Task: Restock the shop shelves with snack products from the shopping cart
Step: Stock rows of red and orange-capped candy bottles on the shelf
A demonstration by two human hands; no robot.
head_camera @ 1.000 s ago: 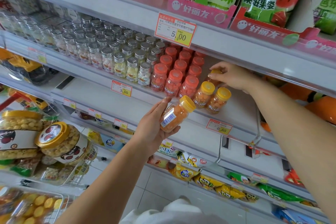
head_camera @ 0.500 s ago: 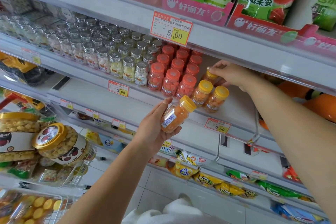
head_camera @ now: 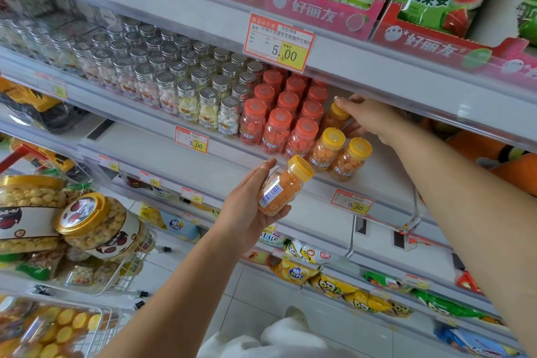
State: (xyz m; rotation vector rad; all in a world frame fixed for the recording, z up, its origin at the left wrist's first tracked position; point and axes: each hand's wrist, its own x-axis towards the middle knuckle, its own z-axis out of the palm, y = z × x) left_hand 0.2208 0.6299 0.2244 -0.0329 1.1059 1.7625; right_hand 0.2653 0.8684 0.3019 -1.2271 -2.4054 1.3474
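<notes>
Head view looks up the shelving, and both hands are busy. The left hand (head_camera: pixel 247 208) sits below the shelf edge, fingers and thumb wrapped round a yellow-capped bottle (head_camera: pixel 280 189) of orange sweets. That bottle is tilted, cap pointing up and to the right, barcode facing the camera, and it is clear of the shelf. Up on the shelf (head_camera: pixel 151 142) the right hand (head_camera: pixel 370 119) reaches in under the tier above, fingertips closed on the cap of a rear bottle (head_camera: pixel 331 120). It sits just behind two front bottles (head_camera: pixel 328 150) with the same yellow caps near the shelf's lip. Just left of them stand rows of red-capped bottles (head_camera: pixel 276 129), then silver-lidded jars (head_camera: pixel 186 97). Down at lower left, the wire shopping cart (head_camera: pixel 136 266) carries big gold-lidded tubs (head_camera: pixel 96 227) of puffed snacks.
</notes>
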